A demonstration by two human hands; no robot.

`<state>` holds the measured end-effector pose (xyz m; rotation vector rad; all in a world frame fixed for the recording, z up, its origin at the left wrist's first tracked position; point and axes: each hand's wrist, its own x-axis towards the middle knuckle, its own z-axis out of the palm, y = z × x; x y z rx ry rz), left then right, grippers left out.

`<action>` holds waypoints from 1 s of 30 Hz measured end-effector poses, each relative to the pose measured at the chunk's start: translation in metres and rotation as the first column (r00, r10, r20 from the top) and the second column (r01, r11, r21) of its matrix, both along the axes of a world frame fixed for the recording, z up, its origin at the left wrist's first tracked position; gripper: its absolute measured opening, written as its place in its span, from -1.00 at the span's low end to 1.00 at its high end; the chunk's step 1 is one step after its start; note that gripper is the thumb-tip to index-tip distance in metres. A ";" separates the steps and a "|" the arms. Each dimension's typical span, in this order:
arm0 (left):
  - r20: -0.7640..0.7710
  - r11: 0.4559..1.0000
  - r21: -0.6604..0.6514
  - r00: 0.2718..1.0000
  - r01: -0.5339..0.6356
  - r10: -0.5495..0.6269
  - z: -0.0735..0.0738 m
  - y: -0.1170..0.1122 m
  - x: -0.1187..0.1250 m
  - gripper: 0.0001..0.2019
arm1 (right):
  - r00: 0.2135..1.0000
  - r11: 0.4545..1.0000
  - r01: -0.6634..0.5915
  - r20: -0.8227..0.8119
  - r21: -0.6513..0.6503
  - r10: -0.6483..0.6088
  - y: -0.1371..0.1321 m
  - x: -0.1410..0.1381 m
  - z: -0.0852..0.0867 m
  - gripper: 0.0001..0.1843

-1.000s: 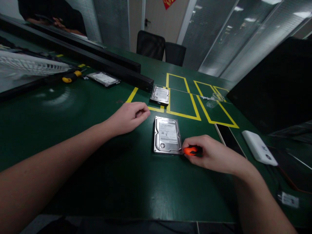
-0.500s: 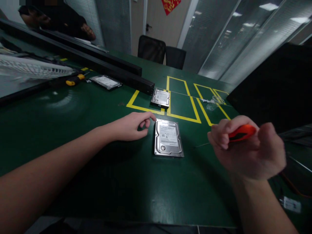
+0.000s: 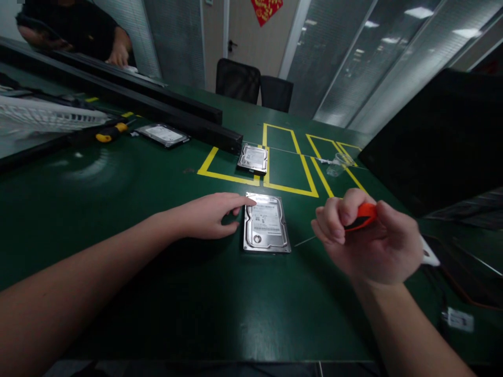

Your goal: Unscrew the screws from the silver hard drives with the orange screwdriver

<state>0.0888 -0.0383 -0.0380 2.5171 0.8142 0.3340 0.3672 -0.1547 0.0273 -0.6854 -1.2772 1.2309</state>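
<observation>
A silver hard drive (image 3: 267, 222) with a white label lies flat on the green table in front of me. My left hand (image 3: 208, 215) holds nothing; its index finger stretches onto the drive's upper left corner, with the thumb apart and the other fingers curled. To the right of the drive, my right hand (image 3: 367, 238) is wrapped round the orange and black handle of a screwdriver (image 3: 361, 215). Its thin shaft points left, and the tip appears close to the drive's lower right edge. Whether the tip touches the drive, I cannot tell.
Two more hard drives lie farther back, one beside the yellow tape (image 3: 252, 158) and one at left (image 3: 164, 134). Near the latter is a yellow-handled screwdriver (image 3: 112, 132). Long black bars (image 3: 188, 118) cross the left side; a dark panel (image 3: 436, 141) stands right. A person (image 3: 78, 31) sits behind.
My right hand has moved left with the screwdriver, bringing the shaft nearer the hard drive. My left index finger has slid farther onto the drive's corner. The view has shifted slightly.
</observation>
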 end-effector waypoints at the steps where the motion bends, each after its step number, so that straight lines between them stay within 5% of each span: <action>1: -0.008 1.000 -0.006 1.000 0.000 0.000 0.000 0.000 0.000 -0.39 | 1.000 1.000 -0.012 -0.015 -0.006 0.012 0.001 0.000 0.000 -0.67; 21: -0.071 0.998 -0.059 0.997 -0.012 0.008 0.004 -0.001 0.002 -0.36 | 0.994 0.996 -0.076 -0.069 0.044 0.079 0.007 -0.001 -0.007 -0.46; 30: -0.061 0.999 -0.048 0.998 -0.012 0.009 0.003 0.000 0.002 -0.36 | 0.997 0.994 -0.073 -0.008 0.086 0.074 0.003 -0.003 -0.009 -0.84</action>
